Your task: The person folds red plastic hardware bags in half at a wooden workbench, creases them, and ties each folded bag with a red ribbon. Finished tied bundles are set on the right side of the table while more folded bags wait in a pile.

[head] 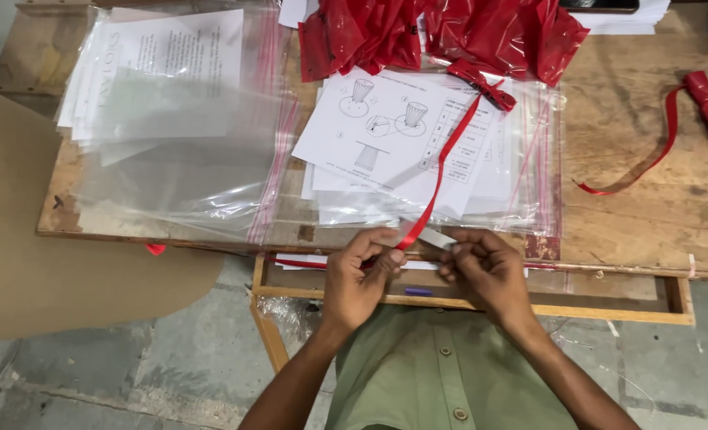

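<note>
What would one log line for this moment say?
left hand: pinching red ribbon | right hand: holding white strip | behind: instruction sheets, red bags, wooden table

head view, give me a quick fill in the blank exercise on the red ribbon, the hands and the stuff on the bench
1. The ribbon pinched between the left hand and the right hand is ____ in colour.
2. The printed sheets under that ribbon show line drawings and lie on clear ____ bags.
3. A second, loose ribbon lies on the wooden bench on the person's ____ side.
4. The person's shirt is ____.

Missing words: red; plastic; right; green
</note>
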